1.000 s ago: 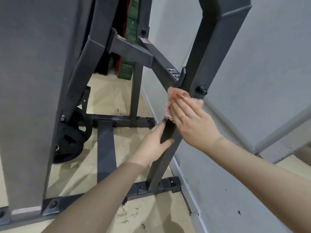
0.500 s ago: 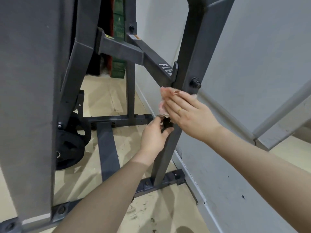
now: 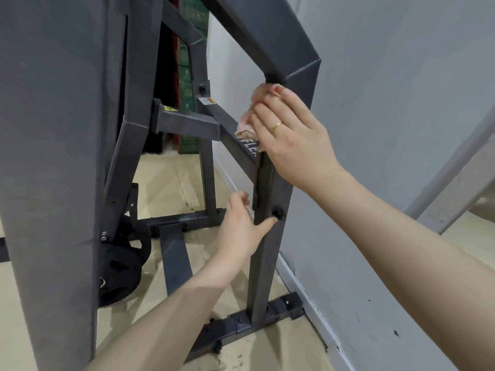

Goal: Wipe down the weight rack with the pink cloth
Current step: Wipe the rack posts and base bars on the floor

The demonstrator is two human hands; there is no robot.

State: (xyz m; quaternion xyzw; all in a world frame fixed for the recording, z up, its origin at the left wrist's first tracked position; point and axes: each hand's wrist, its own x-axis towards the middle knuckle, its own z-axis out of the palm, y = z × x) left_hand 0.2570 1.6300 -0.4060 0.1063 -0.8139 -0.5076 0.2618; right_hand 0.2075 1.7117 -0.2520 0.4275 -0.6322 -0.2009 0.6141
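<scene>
Clearly, right hand (image 3: 292, 140) presses pink cloth (image 3: 247, 128) flat-fingered on weight rack (image 3: 267, 250); loosely bunched, it might slip; left hand (image 3: 241, 231) steadies, grip spread.

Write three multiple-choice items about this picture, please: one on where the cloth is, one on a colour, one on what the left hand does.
1. Where is the pink cloth?
A. on the floor
B. under the right hand, against the rack post
C. on the weight plate

2. What colour is the ring on the right hand?
A. gold
B. black
C. blue

3. What is the left hand doing?
A. holding the cloth
B. hanging free
C. bracing on the post

Answers: 1 B, the right hand's fingers press the cloth to the post just under the bend; 2 A, the band looks yellow-gold; 3 C, its thumb lies across the post just below a bolt.
</scene>
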